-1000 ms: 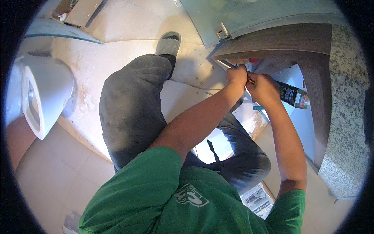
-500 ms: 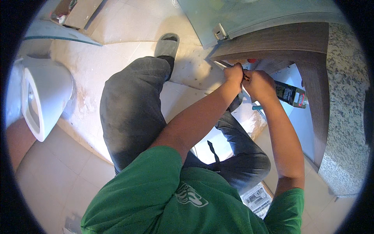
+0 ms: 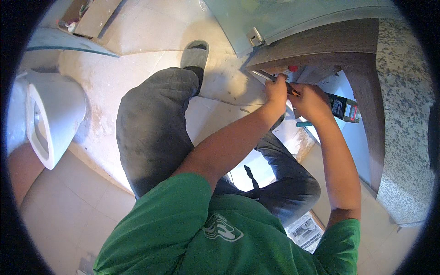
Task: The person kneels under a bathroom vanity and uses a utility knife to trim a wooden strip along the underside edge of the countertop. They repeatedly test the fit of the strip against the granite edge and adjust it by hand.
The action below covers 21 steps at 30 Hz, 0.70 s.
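Note:
My left hand (image 3: 276, 91) is closed around a slim black tool with orange marks (image 3: 293, 90), at the opening of a dark wood cabinet (image 3: 321, 43). A thin, straight greyish length (image 3: 263, 74) reaches from beyond my left fingers toward the cabinet's edge; whether it belongs to the tool I cannot tell. My right hand (image 3: 312, 101) is closed at the tool's orange-marked end, its fingertips partly hidden. Just right of that hand lies a dark bottle with a black label (image 3: 343, 108). A teal rod-like piece (image 3: 304, 124) shows below my right wrist.
A speckled stone slab (image 3: 405, 123) borders the cabinet on the right. A glass panel (image 3: 293, 23) with a metal clip (image 3: 255, 36) is at the top. The white toilet (image 3: 57, 114) stands left, with a cardboard box (image 3: 94, 18) at upper left. Printed paper (image 3: 305, 233) lies near my knee.
Both hands have shifted slightly, the right a little rightward and down, so more of the black-and-orange tool shows between them. The view has moved slightly.

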Motion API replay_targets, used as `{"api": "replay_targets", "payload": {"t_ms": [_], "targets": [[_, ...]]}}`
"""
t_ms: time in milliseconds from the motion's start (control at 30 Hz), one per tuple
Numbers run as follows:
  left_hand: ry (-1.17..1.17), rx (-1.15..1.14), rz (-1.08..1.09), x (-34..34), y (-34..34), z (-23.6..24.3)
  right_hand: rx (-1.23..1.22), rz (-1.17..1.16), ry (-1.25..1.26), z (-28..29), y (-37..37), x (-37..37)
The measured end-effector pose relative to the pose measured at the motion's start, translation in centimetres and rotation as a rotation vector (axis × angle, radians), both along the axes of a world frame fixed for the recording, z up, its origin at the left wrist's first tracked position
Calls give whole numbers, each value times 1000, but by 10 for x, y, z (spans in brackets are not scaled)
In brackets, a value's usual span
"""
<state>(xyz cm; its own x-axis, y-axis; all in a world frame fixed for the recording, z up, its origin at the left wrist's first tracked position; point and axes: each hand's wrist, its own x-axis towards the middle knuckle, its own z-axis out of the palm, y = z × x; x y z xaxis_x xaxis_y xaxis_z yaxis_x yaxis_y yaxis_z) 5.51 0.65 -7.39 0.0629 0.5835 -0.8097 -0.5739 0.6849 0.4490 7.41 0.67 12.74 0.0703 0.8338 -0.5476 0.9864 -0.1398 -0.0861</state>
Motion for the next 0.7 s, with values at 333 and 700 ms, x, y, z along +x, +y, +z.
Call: {"api": "replay_targets", "payload": {"t_ms": [333, 700], "targets": [[338, 577, -477, -56, -69, -113, 247, -518, 303, 16, -192, 57], [1084, 427, -808, -86, 41, -76, 279, -664, 456, -31, -259, 34]]}}
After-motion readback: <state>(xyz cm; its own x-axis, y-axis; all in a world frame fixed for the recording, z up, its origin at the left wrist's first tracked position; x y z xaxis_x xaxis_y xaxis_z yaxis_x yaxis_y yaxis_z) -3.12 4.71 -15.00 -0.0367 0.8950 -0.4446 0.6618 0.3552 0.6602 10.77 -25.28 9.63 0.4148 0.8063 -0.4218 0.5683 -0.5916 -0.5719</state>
